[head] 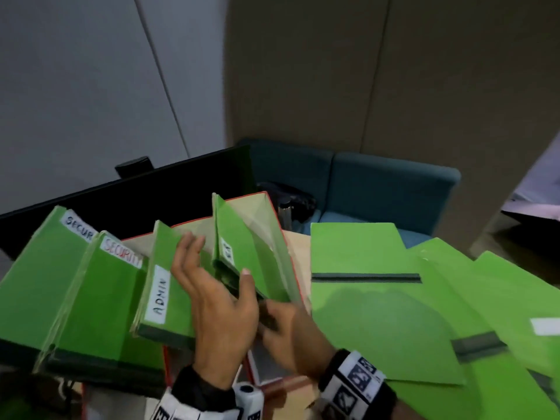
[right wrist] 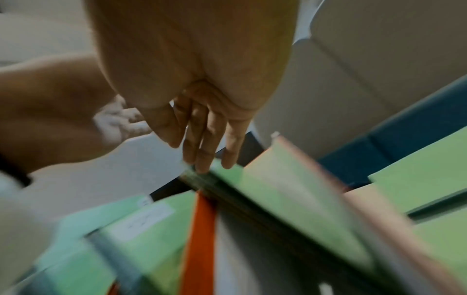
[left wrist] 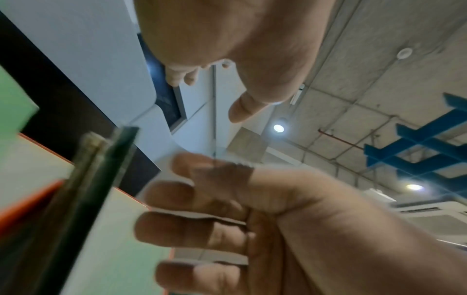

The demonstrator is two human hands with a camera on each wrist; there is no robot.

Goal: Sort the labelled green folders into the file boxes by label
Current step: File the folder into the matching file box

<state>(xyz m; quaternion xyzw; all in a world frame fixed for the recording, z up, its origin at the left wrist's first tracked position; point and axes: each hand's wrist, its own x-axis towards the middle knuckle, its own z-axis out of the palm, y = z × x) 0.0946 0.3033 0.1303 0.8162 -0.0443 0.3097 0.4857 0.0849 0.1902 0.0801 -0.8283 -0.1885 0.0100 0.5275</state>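
Observation:
A green folder (head: 242, 256) with a small white label stands tilted in the red-edged file box (head: 269, 207). My left hand (head: 218, 268) hovers open between it and the ADMIN folder (head: 169, 301), thumb close to the tilted folder. My right hand (head: 281, 325) is blurred just below, and its straight fingers (right wrist: 202, 159) touch the folder's dark spine (right wrist: 199, 177). Two folders labelled SECURITY (head: 100, 298) stand further left. In the left wrist view my left hand (left wrist: 209, 95) holds nothing.
Several loose green folders (head: 378, 313) lie fanned on the table to the right. A black screen (head: 136, 192) stands behind the boxes, and a blue sofa (head: 388, 189) sits past the table's far edge.

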